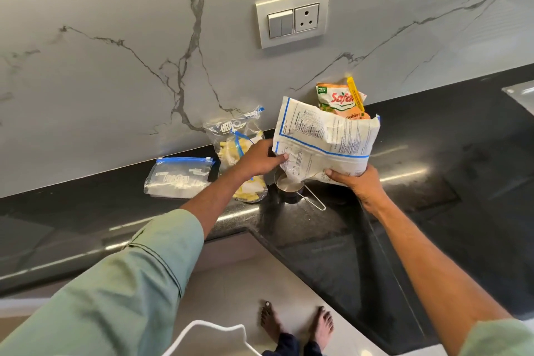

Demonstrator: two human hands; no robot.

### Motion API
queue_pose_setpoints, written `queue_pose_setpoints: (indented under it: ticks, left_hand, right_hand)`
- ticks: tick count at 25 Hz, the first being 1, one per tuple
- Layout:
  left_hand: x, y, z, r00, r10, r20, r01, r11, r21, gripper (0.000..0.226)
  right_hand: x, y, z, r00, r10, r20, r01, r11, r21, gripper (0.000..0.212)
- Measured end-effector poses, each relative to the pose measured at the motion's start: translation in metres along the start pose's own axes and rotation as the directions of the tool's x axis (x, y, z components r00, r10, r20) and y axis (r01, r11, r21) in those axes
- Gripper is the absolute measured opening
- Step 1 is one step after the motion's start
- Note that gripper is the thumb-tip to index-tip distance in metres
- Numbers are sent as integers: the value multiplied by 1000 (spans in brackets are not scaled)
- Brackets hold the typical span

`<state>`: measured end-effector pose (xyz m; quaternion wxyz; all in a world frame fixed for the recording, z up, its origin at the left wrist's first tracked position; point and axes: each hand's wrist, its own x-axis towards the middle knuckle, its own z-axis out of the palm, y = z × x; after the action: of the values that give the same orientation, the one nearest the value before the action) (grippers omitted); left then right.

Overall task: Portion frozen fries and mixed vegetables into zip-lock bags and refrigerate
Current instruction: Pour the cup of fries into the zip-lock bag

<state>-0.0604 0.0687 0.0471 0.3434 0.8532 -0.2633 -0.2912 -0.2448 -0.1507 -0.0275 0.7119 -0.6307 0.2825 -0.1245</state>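
White fries pack held off the counter: left hand pinches its left edge, right hand grips underneath. Steel measuring cup sits just below both grips. Risk: a steep tilt could spill fries past the small cup.

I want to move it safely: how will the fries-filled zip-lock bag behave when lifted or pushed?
The zip-lock bag is thin clear film, so it will probably sag. It stands upright by the wall, crumpled, so a push may tip it. The fries inside likely make it bottom-heavy.
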Motion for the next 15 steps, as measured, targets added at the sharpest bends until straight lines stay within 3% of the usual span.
queue_pose_setpoints:
  ticks: [8, 15]
  left_hand:
    - [7, -36, 2, 975, -165, -150, 157, 986, -60, 23]
    - [7, -39, -1, 971, -220, -96, 209, 971, -116, 21]
  right_hand:
    - [3, -18, 11, 991, -126, 43, 132, 970, -204, 70]
    - [-1, -26, 12, 991, -129, 31, 132, 970, -204, 48]
